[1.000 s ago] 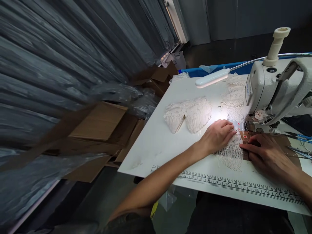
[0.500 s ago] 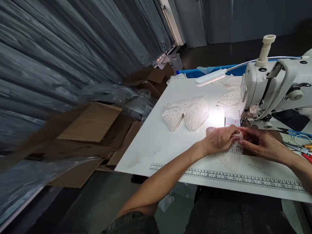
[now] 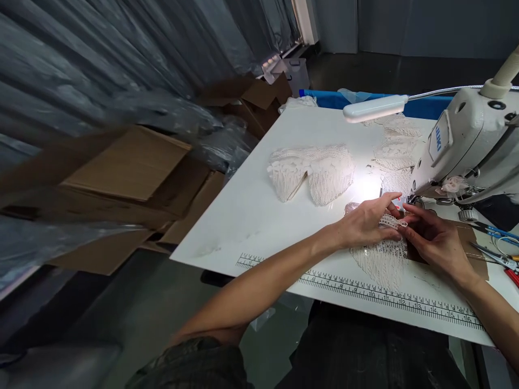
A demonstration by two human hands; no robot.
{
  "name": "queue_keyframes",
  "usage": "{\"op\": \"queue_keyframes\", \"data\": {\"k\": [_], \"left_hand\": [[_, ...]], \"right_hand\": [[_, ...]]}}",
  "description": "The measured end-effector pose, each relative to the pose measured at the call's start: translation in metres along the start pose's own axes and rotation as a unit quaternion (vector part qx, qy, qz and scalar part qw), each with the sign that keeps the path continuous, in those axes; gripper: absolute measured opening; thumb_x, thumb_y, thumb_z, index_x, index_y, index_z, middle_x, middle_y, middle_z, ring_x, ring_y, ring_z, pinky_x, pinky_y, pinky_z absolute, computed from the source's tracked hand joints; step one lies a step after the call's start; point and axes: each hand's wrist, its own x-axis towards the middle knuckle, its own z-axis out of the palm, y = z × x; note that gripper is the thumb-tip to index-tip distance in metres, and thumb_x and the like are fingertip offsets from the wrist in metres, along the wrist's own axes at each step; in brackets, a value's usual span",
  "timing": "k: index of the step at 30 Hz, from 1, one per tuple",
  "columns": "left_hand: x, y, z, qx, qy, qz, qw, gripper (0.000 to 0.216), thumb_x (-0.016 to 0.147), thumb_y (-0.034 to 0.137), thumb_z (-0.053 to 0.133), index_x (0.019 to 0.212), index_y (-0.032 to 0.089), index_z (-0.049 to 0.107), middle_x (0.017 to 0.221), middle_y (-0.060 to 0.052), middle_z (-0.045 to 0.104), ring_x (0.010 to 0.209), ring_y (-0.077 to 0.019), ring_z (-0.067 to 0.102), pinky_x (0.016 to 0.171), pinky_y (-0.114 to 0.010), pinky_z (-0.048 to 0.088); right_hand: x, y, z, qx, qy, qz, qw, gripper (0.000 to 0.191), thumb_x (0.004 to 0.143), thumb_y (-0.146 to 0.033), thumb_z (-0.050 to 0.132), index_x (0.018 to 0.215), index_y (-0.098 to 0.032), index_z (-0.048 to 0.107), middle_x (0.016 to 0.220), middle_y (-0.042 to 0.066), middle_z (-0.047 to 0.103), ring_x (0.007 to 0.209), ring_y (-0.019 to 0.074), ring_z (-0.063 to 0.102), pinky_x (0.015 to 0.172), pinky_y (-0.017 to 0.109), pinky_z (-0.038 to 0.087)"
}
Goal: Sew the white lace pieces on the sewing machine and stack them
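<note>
A white lace piece (image 3: 381,265) lies on the table just in front of the sewing machine (image 3: 454,135). My left hand (image 3: 371,221) pinches its upper edge, where a narrow openwork band shows between thumb and fingers. From the other side my right hand (image 3: 432,235) grips the end of the same band with thumb and fingertips. Both hands are close to the needle area, which my fingers partly hide. To the left, another lace piece (image 3: 312,170) with two rounded lobes lies flat. More lace (image 3: 395,143) trails behind the machine's needle.
A lit lamp (image 3: 375,108) hangs over the white table (image 3: 243,216). A printed ruler (image 3: 373,294) runs along its front edge. Scissors (image 3: 497,256) and a brown card (image 3: 466,243) lie at right. Open cardboard boxes (image 3: 121,162) stand at left beside plastic sheeting.
The view has shifted, so the machine appears farther right. My left hand's fingers have spread somewhat, and the band's end now shows between my hands.
</note>
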Motion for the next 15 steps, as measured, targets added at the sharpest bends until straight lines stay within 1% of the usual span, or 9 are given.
{"op": "queue_keyframes", "data": {"k": [4,9,12,15], "left_hand": [[0.0003,-0.0030,-0.0025,-0.030,0.004,0.012,0.999,0.057,0.087,0.031,0.074,0.134,0.014,0.046,0.109,-0.010,0.073,0.101,-0.0213,0.071,0.084,-0.036,0.059],[0.0004,-0.0040,-0.0027,-0.046,0.013,0.003,0.999,0.058,0.084,0.022,0.076,0.133,0.012,0.047,0.105,-0.009,0.075,0.093,-0.0179,0.073,0.079,-0.031,0.059],[0.0007,-0.0036,-0.0016,-0.061,0.022,-0.004,0.998,0.053,0.087,0.020,0.073,0.132,0.014,0.047,0.096,-0.006,0.077,0.085,-0.0157,0.073,0.075,-0.029,0.059],[0.0006,-0.0031,-0.0007,-0.072,0.030,-0.006,0.997,0.049,0.088,0.020,0.072,0.131,0.013,0.049,0.092,-0.005,0.077,0.082,-0.0148,0.073,0.074,-0.028,0.059]], "right_hand": [[0.0017,0.0008,0.0003,0.002,0.018,0.021,1.000,0.045,0.082,-0.043,0.072,0.122,-0.024,0.065,0.092,0.004,0.072,0.081,0.0176,0.070,0.078,0.035,0.062],[0.0007,0.0046,0.0008,-0.019,0.036,0.006,0.999,0.045,0.084,-0.046,0.070,0.122,-0.023,0.065,0.092,0.005,0.072,0.082,0.0176,0.070,0.076,0.033,0.061],[-0.0021,0.0067,0.0017,-0.031,0.038,0.001,0.999,0.047,0.086,-0.049,0.066,0.126,-0.023,0.063,0.097,0.006,0.072,0.085,0.0175,0.069,0.080,0.034,0.060],[-0.0043,0.0072,0.0024,-0.017,0.021,-0.001,1.000,0.049,0.088,-0.048,0.064,0.129,-0.023,0.060,0.102,0.007,0.070,0.093,0.0176,0.068,0.088,0.035,0.058]]}}
